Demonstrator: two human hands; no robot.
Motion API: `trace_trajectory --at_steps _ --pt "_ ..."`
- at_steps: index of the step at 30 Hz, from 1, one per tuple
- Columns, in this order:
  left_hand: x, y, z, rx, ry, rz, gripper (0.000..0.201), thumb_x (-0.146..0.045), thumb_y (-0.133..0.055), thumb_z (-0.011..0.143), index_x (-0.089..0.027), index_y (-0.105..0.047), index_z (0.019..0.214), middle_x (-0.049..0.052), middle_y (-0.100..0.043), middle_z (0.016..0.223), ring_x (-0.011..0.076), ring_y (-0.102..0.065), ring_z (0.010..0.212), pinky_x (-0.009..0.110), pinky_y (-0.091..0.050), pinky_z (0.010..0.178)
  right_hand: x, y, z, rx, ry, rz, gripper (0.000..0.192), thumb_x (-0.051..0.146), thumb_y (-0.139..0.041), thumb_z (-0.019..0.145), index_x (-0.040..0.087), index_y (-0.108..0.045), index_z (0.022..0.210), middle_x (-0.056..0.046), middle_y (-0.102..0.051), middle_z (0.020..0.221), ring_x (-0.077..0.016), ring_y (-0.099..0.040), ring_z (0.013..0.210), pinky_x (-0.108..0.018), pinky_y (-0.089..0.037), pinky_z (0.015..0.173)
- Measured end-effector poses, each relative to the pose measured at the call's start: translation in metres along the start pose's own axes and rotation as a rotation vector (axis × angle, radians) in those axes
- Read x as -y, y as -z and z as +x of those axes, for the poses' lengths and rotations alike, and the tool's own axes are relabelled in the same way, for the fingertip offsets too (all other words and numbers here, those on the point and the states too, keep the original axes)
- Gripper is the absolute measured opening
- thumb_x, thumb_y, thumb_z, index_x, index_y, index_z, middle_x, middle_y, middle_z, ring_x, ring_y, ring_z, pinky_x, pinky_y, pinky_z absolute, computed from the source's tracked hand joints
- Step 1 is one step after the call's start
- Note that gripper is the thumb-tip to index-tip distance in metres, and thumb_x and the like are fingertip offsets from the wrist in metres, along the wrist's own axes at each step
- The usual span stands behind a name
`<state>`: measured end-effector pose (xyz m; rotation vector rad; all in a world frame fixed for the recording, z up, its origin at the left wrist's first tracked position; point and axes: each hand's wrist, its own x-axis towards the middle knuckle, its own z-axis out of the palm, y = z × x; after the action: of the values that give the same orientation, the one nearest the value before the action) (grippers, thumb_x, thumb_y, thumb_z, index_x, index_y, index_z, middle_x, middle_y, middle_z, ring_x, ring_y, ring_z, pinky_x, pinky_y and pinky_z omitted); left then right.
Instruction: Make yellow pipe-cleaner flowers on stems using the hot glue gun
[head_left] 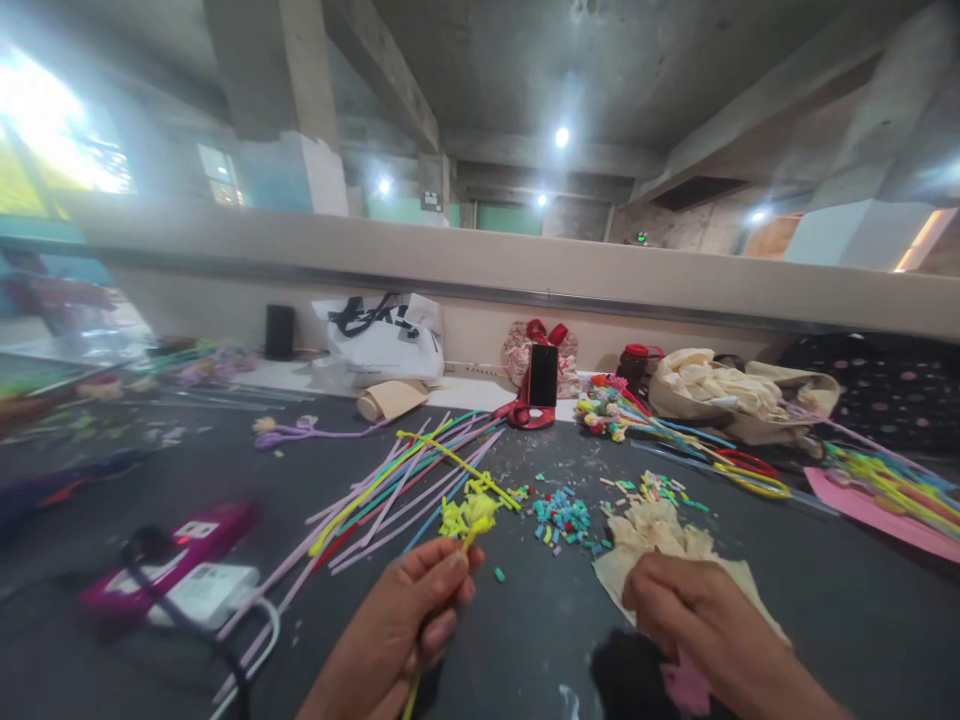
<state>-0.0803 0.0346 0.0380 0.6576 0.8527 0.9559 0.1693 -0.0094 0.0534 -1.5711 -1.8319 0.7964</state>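
Note:
My left hand (pixel 427 610) pinches the thin yellow stem of a pipe-cleaner flower (pixel 478 515), its fluffy yellow head standing just above my fingertips. Behind that head sits a small heap of yellow cut pieces (pixel 452 520). My right hand (pixel 694 610) is closed with curled fingers over a crumpled beige cloth (pixel 660 535); whatever is between those fingers is hidden. A bit of pink (pixel 686 685) shows beneath my right wrist. Between the hands lies a pile of short blue pieces (pixel 562 517), with more mixed-colour pieces (pixel 660 490) beyond the cloth.
Long pipe cleaners (pixel 390 490) spread to the left, near a magenta power strip (pixel 180 550) with a white charger (pixel 206 593) and cables. A phone (pixel 544 375) stands at the back. Scissors (pixel 750 480) with yellow and red handles, a beige bag (pixel 742 395) and pink sheet (pixel 877 515) lie right.

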Motion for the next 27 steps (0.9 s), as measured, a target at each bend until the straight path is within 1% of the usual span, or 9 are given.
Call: trace_trajectory --at_steps 3,5,6,9,11,16,18,21,27 --pt "-0.011 0.000 0.004 -0.018 -0.049 0.008 0.023 -0.027 -0.073 0.055 -0.011 -0.062 0.068 -0.001 -0.054 0.055 -0.0005 -0.037 0.035 0.007 -0.022 0.028 -0.008 -0.010 0.006 0.040 0.177 -0.367 0.015 0.018 -0.046 0.076 0.022 -0.060 0.073 0.000 -0.060 0.069 -0.0157 -0.056 0.062 -0.025 -0.038 0.058" --pt "-0.019 -0.001 0.006 -0.023 -0.119 0.017 0.022 -0.026 -0.072 0.056 -0.011 -0.063 0.069 0.001 -0.057 0.063 0.0023 -0.044 0.042 0.008 -0.027 0.028 -0.011 -0.012 0.010 0.025 0.227 -0.448 0.029 0.013 -0.047 0.072 0.027 -0.058 0.095 -0.002 -0.062 0.087 -0.0180 -0.058 0.073 -0.026 -0.039 0.063" --pt "-0.023 -0.003 0.008 -0.017 -0.147 0.025 0.021 -0.025 -0.071 0.057 -0.011 -0.063 0.070 0.001 -0.058 0.066 0.0031 -0.046 0.044 0.008 -0.029 0.029 -0.011 -0.012 0.011 0.015 0.227 -0.461 0.032 0.013 -0.047 0.073 0.028 -0.057 0.099 -0.002 -0.063 0.088 -0.0180 -0.059 0.073 -0.026 -0.039 0.063" --pt "-0.037 -0.009 0.013 0.033 -0.166 0.037 0.016 -0.024 -0.066 0.064 -0.010 -0.063 0.071 0.000 -0.055 0.061 0.0012 -0.043 0.041 0.007 -0.026 0.028 -0.006 -0.011 0.017 0.033 0.188 -0.506 0.017 0.022 -0.043 0.081 0.025 -0.060 0.076 -0.001 -0.063 0.067 -0.0161 -0.058 0.060 -0.024 -0.037 0.054" --pt "-0.046 -0.015 0.019 0.074 -0.155 0.023 0.015 -0.025 -0.061 0.069 -0.010 -0.062 0.071 -0.002 -0.051 0.054 -0.0004 -0.038 0.036 0.006 -0.022 0.027 -0.001 -0.011 0.021 0.049 0.170 -0.550 0.023 0.027 -0.043 0.082 0.023 -0.056 0.064 0.000 -0.061 0.057 -0.0152 -0.055 0.053 -0.023 -0.035 0.049" --pt "-0.060 -0.023 0.043 0.250 -0.081 -0.127 0.012 -0.021 -0.051 0.076 -0.012 -0.058 0.075 -0.004 -0.047 0.053 -0.0009 -0.034 0.033 0.007 -0.020 0.027 0.009 -0.015 0.036 0.018 0.296 -0.527 0.017 0.015 -0.042 0.079 0.023 -0.058 0.079 -0.001 -0.063 0.074 -0.0150 -0.058 0.063 -0.023 -0.037 0.055" --pt "-0.059 -0.022 0.054 0.292 -0.068 -0.189 0.012 -0.021 -0.049 0.078 -0.012 -0.057 0.076 -0.005 -0.046 0.053 -0.0011 -0.032 0.033 0.007 -0.019 0.027 0.014 -0.017 0.046 0.067 0.294 -0.499 0.017 0.017 -0.043 0.079 0.023 -0.059 0.077 0.000 -0.063 0.069 -0.0142 -0.058 0.061 -0.022 -0.036 0.053" --pt "-0.053 -0.019 0.067 0.277 -0.075 -0.213 0.014 -0.021 -0.046 0.079 -0.012 -0.055 0.075 -0.005 -0.044 0.052 -0.0014 -0.030 0.033 0.006 -0.018 0.027 0.020 -0.024 0.067 0.096 0.300 -0.541 0.019 0.019 -0.044 0.079 0.021 -0.060 0.069 0.001 -0.063 0.060 -0.0130 -0.056 0.054 -0.021 -0.035 0.050" --pt "-0.043 -0.015 0.074 0.202 -0.114 -0.178 0.011 -0.019 -0.049 0.076 -0.011 -0.056 0.077 -0.004 -0.048 0.053 -0.0010 -0.033 0.033 0.007 -0.018 0.027 0.024 -0.054 0.123 0.078 0.397 -0.611 0.019 0.015 -0.045 0.079 0.019 -0.064 0.082 -0.004 -0.067 0.080 -0.0158 -0.060 0.074 -0.021 -0.038 0.062"
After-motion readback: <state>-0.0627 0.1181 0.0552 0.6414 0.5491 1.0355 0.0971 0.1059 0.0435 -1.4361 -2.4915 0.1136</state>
